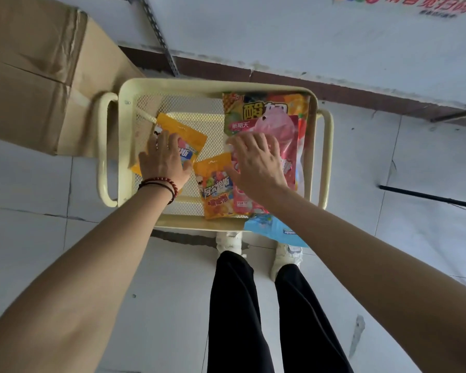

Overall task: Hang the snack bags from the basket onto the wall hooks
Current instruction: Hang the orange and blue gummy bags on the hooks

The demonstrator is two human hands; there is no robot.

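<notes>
Left to right: cardboard box (pixel 38 63) far left, not involved. Cream mesh basket (pixel 199 86) sits dead centre below the person, against the wall. No wall hooks in view, so every bag is yet to hang.

Left hand (pixel 164 160), beaded bracelet (pixel 164 181) on the wrist, lies flat on the left orange bag (pixel 191 133). Its fingers are straight and pressing, not curled round anything. That bag's long axis runs diagonally, hang-hole end away from the person and leaning right.

Middle orange bag (pixel 215 187) is untouched or at most brushed by the right thumb, can't tell. Long axis runs roughly near-to-far, top end toward the wall, print upright to the person.

Right hand (pixel 256 162) rests spread on the pink bag (pixel 283 130), fingers loose and no pinch visible. The pink bag's long axis also runs near-to-far, its punched hole at the far end. It lies on top of the large fruit-print bag (pixel 267 103), and its left edge overlaps the middle orange bag.

Blue bag (pixel 272 230) hangs out over the basket's near rim.

Risks, my read:
- Bags are glossy and overlap, so lifting the pink one likely drags a neighbour along.
- The blue bag is half out already. Any nudge of the pile or the rim probably drops it to the floor.
- Flat palms give no hold, so each hand needs a pinch at the hole end first or the bag slips.
- Taking two bags at once leaves no free hand to line a hole up with a hook.
</notes>
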